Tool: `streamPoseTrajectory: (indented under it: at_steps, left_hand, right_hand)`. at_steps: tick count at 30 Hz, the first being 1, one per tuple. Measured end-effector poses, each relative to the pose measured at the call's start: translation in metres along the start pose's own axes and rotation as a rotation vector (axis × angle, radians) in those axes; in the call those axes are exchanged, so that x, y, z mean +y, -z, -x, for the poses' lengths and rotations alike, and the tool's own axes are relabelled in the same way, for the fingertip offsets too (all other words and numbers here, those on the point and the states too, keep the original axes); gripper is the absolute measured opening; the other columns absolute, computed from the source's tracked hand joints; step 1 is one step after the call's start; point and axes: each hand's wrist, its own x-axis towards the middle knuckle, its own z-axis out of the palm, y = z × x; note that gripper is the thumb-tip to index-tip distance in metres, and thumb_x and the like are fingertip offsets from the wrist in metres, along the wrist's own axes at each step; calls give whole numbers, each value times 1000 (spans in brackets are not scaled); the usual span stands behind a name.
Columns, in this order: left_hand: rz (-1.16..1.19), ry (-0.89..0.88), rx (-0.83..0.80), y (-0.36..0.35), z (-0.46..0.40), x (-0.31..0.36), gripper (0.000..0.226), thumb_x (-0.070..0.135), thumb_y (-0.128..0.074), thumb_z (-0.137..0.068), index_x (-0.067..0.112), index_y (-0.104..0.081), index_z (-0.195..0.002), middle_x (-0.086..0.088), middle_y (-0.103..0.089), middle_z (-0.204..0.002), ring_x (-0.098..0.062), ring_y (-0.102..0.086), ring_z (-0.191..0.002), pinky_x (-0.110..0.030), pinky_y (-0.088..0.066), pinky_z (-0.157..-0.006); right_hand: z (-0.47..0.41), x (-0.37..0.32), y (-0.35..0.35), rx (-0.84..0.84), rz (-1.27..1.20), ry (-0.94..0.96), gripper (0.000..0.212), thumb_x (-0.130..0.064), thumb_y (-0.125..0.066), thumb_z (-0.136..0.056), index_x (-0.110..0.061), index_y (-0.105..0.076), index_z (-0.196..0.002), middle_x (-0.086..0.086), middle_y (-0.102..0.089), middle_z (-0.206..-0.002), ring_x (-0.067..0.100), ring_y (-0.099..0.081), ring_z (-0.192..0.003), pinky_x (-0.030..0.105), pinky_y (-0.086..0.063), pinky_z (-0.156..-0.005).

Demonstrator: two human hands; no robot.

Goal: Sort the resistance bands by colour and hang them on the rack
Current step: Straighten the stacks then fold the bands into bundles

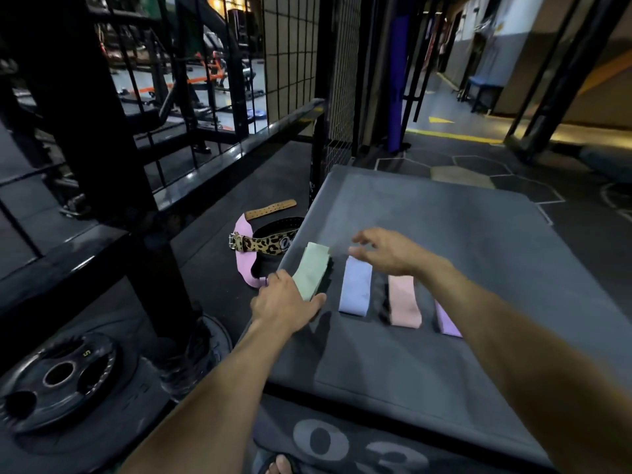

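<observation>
- A black weight plate (58, 381) lies on the dark gym floor at far left, beside the foot of a black steel rack (102, 138) whose posts and rails rise above it.
- Lifting belts lie on the floor just off the left edge of the padded platform (444, 336): a tan strap (272, 209), a pink belt (244, 258) and a leopard-print belt (261, 243) with a metal buckle.
- The left hand (285, 307) rests at the platform's left edge, its fingers (316, 302) curled over the near end of the mint-green band (313, 271), thumb on the other side; the band lies flat, angled away from the viewer.
- The lavender-blue band (356, 285) lies flat just right of the green one, apart from it.
- The right hand (386, 251) hovers over the far end of the lavender-blue band, fingers (362, 238) spread and loosely bent, holding nothing; whether the fingertips touch the band cannot be told through the blur.
- The pale pink band (405, 301) lies next in the row, its far end under the right wrist.
- The purple band (448, 321) lies farthest right, partly hidden by the right forearm.
- All four bands sit in a row near the platform's left edge, on its grey top.
</observation>
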Motion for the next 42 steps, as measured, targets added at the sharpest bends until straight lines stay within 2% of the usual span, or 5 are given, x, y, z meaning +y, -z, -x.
streamPoseTrajectory:
  at_steps: [13,22,32,36,42]
  left_hand:
    - [-20,-12,68,1,-3,-2,66,67,-57,-87,14,-53,-127,-6,-62,-125,-33,-60,-115,-38,-41,-79]
    - [-120,-151,141,4,-14,-5,54,69,-43,-93,21,-47,-117,-5,-64,-113,-33,-64,-102,-36,-38,-70]
    - [-70,-135,112,-4,-27,-3,69,79,-48,-84,18,-45,-115,-3,-64,-117,-32,-64,-106,-38,-37,-71]
    - [-95,-134,109,-5,-30,-2,65,70,-59,-84,15,-48,-118,-2,-62,-121,-29,-63,-106,-37,-37,-73]
    - [-102,-128,105,-8,-31,1,62,65,-63,-85,14,-46,-118,-3,-61,-119,-27,-62,-108,-37,-40,-74]
  right_hand:
    - [6,-20,-37,96,-38,90,24,-28,-58,-99,-13,-71,-112,5,-72,-112,27,-63,-103,31,-46,-84]
    - [-71,-40,-69,-2,-116,-90,33,-37,-61,-95,-7,-74,-92,13,-72,-88,28,-64,-79,40,-54,-74]
    - [-98,-25,-59,186,-141,-125,16,-21,-66,-87,-5,-69,-87,13,-74,-87,31,-68,-82,40,-57,-75]
    - [-113,-24,-63,152,-76,-138,8,-22,-67,-87,-15,-66,-83,7,-74,-90,25,-67,-84,35,-55,-75]
    - [-128,-20,-75,165,-78,-156,9,-18,-63,-86,-11,-68,-88,5,-72,-89,26,-66,-87,38,-56,-77]
